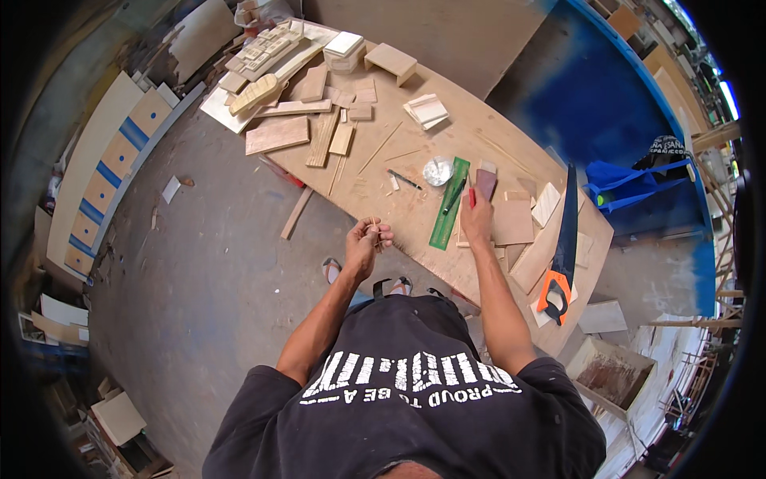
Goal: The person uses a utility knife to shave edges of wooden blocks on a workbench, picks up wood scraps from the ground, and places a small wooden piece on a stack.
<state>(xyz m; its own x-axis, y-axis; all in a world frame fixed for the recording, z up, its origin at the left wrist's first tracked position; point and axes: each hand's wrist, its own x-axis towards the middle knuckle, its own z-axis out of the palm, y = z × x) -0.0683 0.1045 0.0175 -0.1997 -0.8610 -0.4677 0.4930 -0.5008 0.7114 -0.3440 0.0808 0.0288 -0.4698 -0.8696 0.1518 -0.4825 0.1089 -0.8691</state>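
My left hand (365,242) is raised at the near edge of the wooden workbench (415,211), fingers pinched on a thin wooden stick (372,226). My right hand (476,219) rests on the bench top and grips a small red-handled tool (471,196) beside the green ruler (450,203). A flat square wood piece (512,222) lies just right of that hand. A dark pencil (404,180) and a small round shiny dish (437,171) lie farther back on the bench.
A handsaw (562,247) with an orange and black handle lies at the right end among wood offcuts. Wood blocks, slats and boxes (303,88) crowd the far left end. A blue bag (630,188) sits behind; boards lean at left above the concrete floor (199,271).
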